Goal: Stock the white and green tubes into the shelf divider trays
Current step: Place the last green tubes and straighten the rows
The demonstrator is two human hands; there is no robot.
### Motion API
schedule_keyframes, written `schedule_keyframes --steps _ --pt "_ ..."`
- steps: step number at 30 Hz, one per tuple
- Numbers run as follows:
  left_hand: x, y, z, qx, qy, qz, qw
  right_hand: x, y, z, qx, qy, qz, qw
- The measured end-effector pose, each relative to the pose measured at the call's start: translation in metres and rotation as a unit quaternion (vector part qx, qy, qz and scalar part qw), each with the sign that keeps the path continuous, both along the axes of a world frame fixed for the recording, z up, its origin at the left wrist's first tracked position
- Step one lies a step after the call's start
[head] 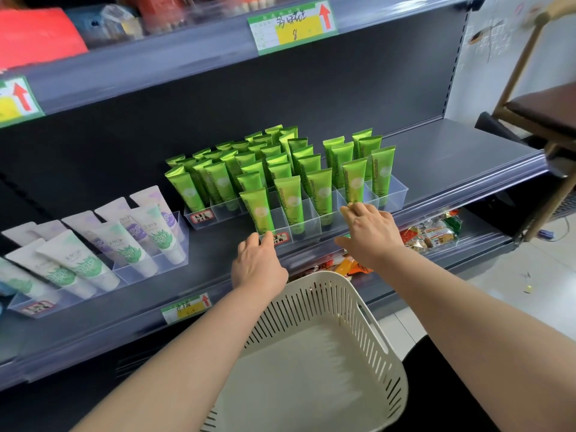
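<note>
Gripping the divider tray (394,194): left hand (257,263) pinches its front-left corner, right hand (369,227) curls over its front rim. Green tubes (290,194) stand inside it, white tubes (137,241) left of it. Likely light, squashy, slick; hold mid-body.

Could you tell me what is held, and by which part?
The tray of green tubes, by its front rim: left grip beside the label, right grip rightward.

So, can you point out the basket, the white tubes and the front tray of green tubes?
basket (311,305): head view, slotted far wall.
white tubes (131,251): head view, a front tube's green leaf print.
front tray of green tubes (310,226): head view, clear front wall.
</note>
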State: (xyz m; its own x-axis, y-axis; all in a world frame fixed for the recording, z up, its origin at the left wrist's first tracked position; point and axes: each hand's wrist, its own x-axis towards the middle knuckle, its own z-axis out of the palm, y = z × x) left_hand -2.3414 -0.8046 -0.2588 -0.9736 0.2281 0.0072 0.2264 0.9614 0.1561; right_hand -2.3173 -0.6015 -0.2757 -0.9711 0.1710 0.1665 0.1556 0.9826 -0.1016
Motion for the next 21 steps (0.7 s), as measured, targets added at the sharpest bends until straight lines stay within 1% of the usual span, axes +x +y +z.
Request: schedule_keyframes --steps 21 --pt "-0.015 0.069 -0.005 0.000 0.014 -0.047 0.999 -0.006 0.070 -0.003 -0.004 0.014 -0.044 0.999"
